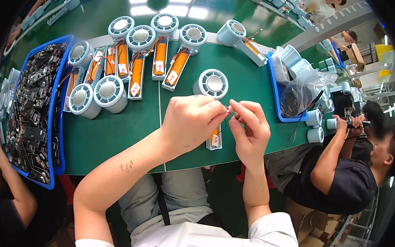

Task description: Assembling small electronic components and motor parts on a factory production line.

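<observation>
My left hand (190, 119) and my right hand (252, 128) meet over the near middle of the table. Their fingertips pinch a small pale wire connector (229, 109), its details too small to make out. A dark thin wire runs down from it toward a light-blue handheld fan (213, 83), whose round head lies just beyond my hands. The fan's opened handle, with an orange battery (214, 138) inside, shows below the hands; my left hand hides its middle part.
Several similar fans (135, 73) with orange batteries lie across the left and back. At far left a blue tray (52, 171) holds black circuit parts. On the right, a blue bin (274, 89) contains pale housings and plastic bags. Co-workers sit on both sides.
</observation>
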`<action>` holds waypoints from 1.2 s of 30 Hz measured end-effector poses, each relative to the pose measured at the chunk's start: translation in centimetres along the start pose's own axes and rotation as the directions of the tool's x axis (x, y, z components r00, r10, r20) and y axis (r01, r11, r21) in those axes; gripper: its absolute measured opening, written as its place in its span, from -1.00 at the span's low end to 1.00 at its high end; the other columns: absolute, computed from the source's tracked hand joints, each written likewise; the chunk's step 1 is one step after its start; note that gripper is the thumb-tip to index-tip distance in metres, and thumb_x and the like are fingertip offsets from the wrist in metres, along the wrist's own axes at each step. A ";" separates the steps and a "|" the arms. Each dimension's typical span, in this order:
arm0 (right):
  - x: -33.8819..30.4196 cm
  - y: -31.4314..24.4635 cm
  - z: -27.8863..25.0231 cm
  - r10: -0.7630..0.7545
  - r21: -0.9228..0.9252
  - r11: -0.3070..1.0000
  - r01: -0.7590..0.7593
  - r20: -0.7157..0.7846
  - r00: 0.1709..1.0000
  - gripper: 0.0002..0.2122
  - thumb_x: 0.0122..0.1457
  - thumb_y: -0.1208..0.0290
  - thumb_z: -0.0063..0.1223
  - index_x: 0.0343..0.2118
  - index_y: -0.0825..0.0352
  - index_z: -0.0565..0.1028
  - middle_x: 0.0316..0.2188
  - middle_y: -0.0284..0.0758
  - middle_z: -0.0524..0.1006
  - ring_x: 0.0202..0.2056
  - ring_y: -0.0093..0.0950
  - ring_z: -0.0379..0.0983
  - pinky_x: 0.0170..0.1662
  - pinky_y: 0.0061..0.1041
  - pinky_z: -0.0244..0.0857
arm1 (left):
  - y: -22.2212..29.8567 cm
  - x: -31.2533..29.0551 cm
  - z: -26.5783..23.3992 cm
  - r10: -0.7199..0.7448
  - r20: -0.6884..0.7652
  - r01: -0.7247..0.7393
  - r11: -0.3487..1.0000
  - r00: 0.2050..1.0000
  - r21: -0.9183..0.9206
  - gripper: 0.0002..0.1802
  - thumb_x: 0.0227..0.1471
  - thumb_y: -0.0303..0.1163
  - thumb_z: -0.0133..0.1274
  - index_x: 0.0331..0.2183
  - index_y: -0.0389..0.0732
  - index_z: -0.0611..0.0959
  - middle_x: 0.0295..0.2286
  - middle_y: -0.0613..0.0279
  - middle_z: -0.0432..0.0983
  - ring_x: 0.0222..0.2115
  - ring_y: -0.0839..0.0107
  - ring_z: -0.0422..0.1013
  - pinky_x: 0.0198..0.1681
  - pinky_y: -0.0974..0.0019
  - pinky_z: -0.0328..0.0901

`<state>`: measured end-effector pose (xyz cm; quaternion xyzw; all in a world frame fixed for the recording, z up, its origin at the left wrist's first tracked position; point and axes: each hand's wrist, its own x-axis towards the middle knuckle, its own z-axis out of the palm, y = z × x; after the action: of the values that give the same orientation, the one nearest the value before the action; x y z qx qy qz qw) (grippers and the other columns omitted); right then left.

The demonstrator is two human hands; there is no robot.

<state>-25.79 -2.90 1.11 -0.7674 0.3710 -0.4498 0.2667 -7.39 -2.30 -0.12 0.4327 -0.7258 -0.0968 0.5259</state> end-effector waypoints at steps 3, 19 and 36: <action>-0.2 0.3 0.2 -0.001 0.061 0.998 0.003 -0.032 1.000 -0.69 0.01 0.69 0.28 -0.13 0.35 0.62 -0.22 -0.28 0.53 -0.32 -0.49 0.48 -0.27 -0.55 0.41 | -0.2 -0.1 0.0 -0.023 0.001 0.023 0.999 1.000 -0.028 -0.84 -0.03 -0.40 0.27 -0.53 -0.19 0.62 -0.60 0.28 0.54 -0.59 0.28 0.51 -0.56 0.27 0.37; -0.1 0.1 -0.5 0.014 0.041 0.999 -0.018 0.076 0.997 -0.68 0.00 0.80 0.23 -0.14 0.44 0.61 -0.13 -0.24 0.52 -0.21 -0.53 0.50 -0.24 -0.62 0.39 | -0.9 -0.3 -0.3 0.148 0.045 -0.152 0.984 0.988 0.094 -0.86 -0.13 -0.45 0.21 -0.51 -0.18 0.54 -0.63 0.32 0.45 -0.59 0.34 0.49 -0.57 0.27 0.34; 0.7 -0.4 -1.0 0.131 0.224 0.960 -0.166 0.164 0.978 -0.74 0.02 0.75 0.25 -0.18 0.42 0.64 -0.21 -0.32 0.56 -0.34 -0.62 0.49 -0.34 -0.69 0.37 | -0.9 0.2 -1.4 0.232 0.103 -0.245 0.959 0.967 0.141 -0.80 -0.12 -0.33 0.26 -0.44 -0.16 0.57 -0.58 0.35 0.45 -0.49 0.39 0.53 -0.52 0.30 0.37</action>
<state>-26.30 -3.27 2.18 -0.7314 0.3506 -0.4113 0.4159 -5.72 -2.53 0.08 0.3765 -0.7998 0.0047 0.4675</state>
